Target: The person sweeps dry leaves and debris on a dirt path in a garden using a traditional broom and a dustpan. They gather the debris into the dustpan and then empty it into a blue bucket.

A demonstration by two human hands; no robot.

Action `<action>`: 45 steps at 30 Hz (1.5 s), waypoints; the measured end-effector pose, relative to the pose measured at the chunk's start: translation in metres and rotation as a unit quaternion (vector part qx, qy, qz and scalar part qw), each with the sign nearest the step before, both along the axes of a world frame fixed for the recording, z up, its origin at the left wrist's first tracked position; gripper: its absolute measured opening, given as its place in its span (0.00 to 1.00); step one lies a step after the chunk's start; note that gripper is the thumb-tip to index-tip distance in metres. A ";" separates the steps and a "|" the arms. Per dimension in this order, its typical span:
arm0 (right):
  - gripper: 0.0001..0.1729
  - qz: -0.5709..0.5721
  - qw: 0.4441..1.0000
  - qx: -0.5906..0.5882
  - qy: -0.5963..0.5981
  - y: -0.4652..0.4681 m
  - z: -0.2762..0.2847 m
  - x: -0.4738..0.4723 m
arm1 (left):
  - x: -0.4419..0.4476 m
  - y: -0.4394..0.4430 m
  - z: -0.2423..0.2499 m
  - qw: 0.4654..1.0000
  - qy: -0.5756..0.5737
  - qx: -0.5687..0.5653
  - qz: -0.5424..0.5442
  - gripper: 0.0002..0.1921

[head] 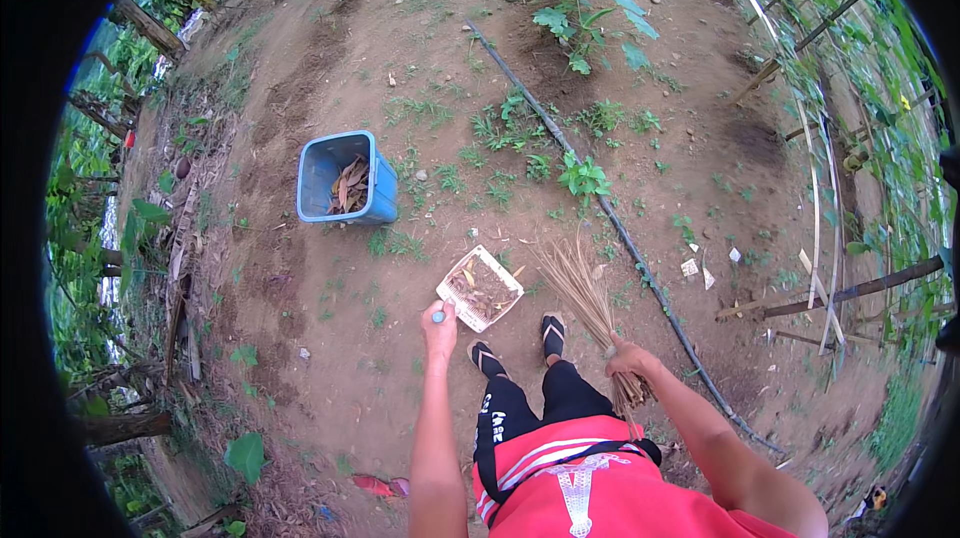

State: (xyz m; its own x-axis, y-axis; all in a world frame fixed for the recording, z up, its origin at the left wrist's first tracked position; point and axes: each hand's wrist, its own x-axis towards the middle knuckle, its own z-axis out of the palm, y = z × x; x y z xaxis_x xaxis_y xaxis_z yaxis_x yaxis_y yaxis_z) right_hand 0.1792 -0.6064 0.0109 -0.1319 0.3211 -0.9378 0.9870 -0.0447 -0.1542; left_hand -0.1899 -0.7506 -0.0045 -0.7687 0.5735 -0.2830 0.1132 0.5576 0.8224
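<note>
My left hand (439,322) is closed around the handle of a pale plastic dustpan (480,289), which carries dry leaves and soil. In my right hand (628,359) is a stick broom (581,287), a bundle of thin stiff twigs gripped near its bound end. Its spread tips point away from me, to the right of the dustpan. Beyond the dustpan and to the left, a blue plastic bin (382,189) has its mouth towards the left. Brown dry leaves (350,187) lie inside it.
A long dark pipe (615,219) runs diagonally over the bare soil at the right. Further off grows a leafy green plant (581,2). Wooden poles (885,279) with vines line the right side. White scraps (689,267) lie near the pipe. Cut logs and plants edge the left.
</note>
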 end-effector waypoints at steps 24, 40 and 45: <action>0.53 -0.332 0.896 -0.242 0.168 -0.038 0.065 -0.050 | -0.066 -0.037 -0.008 0.995 0.000 -0.064 -0.074 0.16; 0.58 -0.161 0.961 -0.188 0.124 -0.058 0.090 -0.143 | -0.106 -0.081 -0.008 0.998 -0.029 -0.034 -0.036 0.16; 0.61 -0.081 0.985 -0.051 0.142 -0.033 0.063 -0.158 | -0.095 -0.087 -0.023 0.999 -0.045 -0.021 0.016 0.17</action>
